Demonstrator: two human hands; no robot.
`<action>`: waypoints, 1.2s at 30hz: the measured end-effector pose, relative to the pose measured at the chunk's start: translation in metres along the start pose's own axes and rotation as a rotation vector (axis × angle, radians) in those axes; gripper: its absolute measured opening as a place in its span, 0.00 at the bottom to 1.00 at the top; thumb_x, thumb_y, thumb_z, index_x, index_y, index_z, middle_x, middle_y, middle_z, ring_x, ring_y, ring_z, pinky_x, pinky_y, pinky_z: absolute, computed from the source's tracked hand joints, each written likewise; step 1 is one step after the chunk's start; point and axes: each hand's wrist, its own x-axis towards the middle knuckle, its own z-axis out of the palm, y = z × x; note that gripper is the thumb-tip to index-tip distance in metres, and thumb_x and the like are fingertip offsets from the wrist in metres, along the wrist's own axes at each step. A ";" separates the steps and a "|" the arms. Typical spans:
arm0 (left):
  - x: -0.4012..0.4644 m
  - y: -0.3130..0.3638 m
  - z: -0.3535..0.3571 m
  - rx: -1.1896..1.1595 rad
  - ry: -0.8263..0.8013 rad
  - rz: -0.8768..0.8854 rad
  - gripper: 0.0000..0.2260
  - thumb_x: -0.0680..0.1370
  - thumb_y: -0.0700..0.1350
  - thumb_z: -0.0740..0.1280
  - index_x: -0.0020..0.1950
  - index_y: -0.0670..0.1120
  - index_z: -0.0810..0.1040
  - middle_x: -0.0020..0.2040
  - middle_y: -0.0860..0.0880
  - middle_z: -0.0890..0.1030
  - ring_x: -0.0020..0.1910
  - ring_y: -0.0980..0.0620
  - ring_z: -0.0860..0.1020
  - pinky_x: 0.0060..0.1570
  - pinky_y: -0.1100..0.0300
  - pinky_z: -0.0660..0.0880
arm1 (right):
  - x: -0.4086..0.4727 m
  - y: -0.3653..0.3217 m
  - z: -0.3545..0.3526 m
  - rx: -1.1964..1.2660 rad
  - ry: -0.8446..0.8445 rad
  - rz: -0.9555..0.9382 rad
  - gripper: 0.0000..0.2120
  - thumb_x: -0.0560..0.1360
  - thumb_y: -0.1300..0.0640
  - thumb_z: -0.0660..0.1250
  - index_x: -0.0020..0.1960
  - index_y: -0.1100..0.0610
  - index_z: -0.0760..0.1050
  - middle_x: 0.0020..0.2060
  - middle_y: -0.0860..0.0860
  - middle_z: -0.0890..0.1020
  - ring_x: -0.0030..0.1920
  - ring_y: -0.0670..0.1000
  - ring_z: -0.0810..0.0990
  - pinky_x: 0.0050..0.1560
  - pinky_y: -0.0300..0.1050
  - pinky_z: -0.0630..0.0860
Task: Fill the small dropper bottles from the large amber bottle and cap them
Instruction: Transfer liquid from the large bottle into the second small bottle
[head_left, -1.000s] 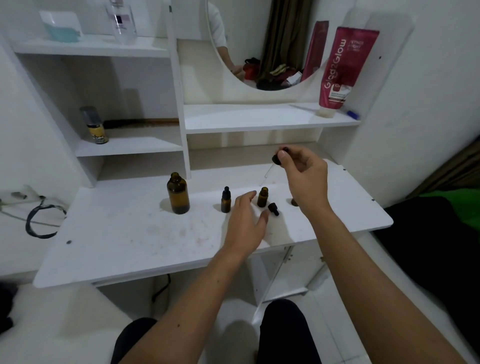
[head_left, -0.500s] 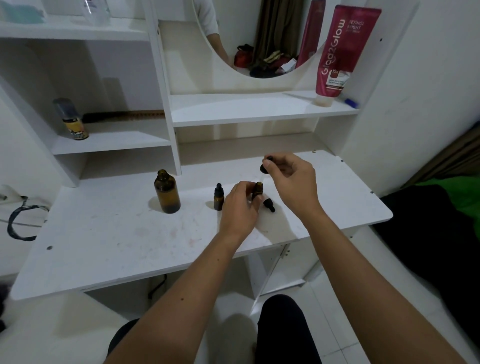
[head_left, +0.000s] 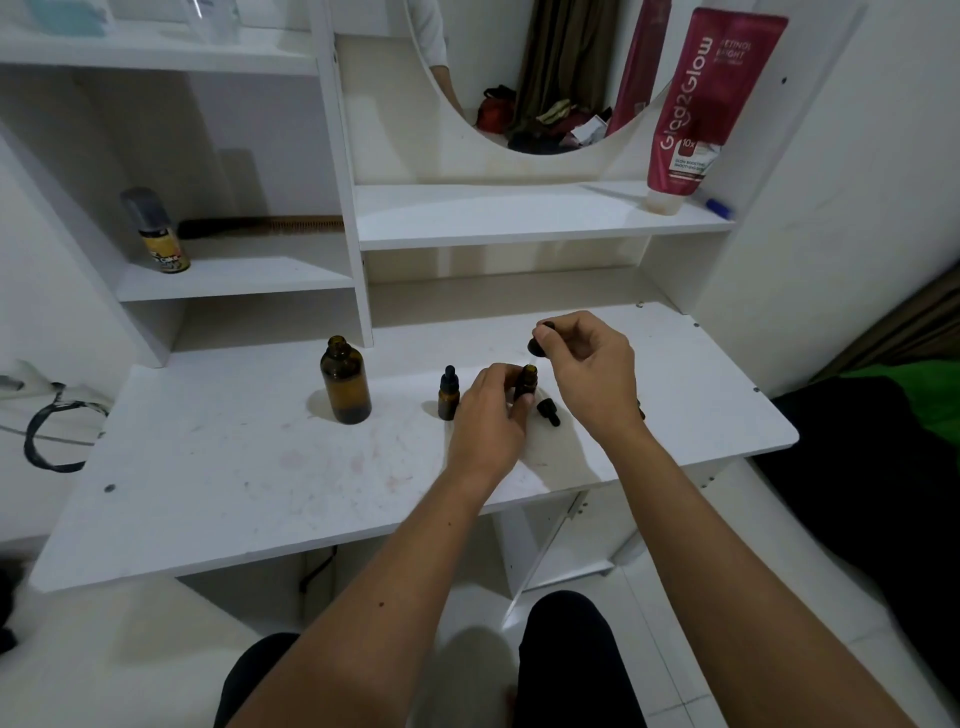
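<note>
The large amber bottle stands uncapped on the white desk. To its right stands a small dropper bottle with its black cap on. My left hand grips a second small open bottle standing upright on the desk. My right hand pinches a black dropper cap just above that bottle's mouth, its glass tube pointing down at the opening. Another black dropper cap lies on the desk between my hands. Something small and dark peeks out behind my right wrist.
A spray can stands on the left shelf with a comb behind it. A red tube leans upside down on the middle shelf, below a round mirror. A black cable hangs at the left.
My left hand moved from hovering over the desk to grip the open small bottle. My right hand lowered the dropper cap toward that bottle's mouth. The camera tilted slightly.
</note>
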 end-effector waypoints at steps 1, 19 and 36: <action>0.000 0.000 0.000 0.000 0.000 0.000 0.07 0.83 0.44 0.66 0.61 0.52 0.76 0.57 0.55 0.81 0.58 0.55 0.80 0.61 0.51 0.78 | 0.000 0.000 -0.001 0.002 -0.010 0.001 0.04 0.81 0.60 0.71 0.50 0.58 0.84 0.42 0.50 0.89 0.47 0.47 0.89 0.54 0.39 0.83; -0.004 0.002 -0.001 0.071 0.010 -0.017 0.14 0.83 0.46 0.66 0.69 0.49 0.75 0.65 0.53 0.79 0.64 0.54 0.78 0.67 0.53 0.75 | -0.007 -0.008 -0.007 -0.021 -0.013 -0.012 0.04 0.82 0.60 0.71 0.54 0.57 0.85 0.43 0.49 0.89 0.49 0.45 0.89 0.57 0.39 0.83; -0.064 -0.020 -0.108 -0.207 0.123 -0.188 0.16 0.77 0.48 0.76 0.63 0.51 0.79 0.54 0.58 0.83 0.51 0.63 0.82 0.52 0.70 0.79 | -0.013 -0.076 0.028 0.194 -0.028 -0.157 0.06 0.82 0.58 0.72 0.58 0.55 0.84 0.48 0.49 0.89 0.53 0.47 0.89 0.61 0.46 0.83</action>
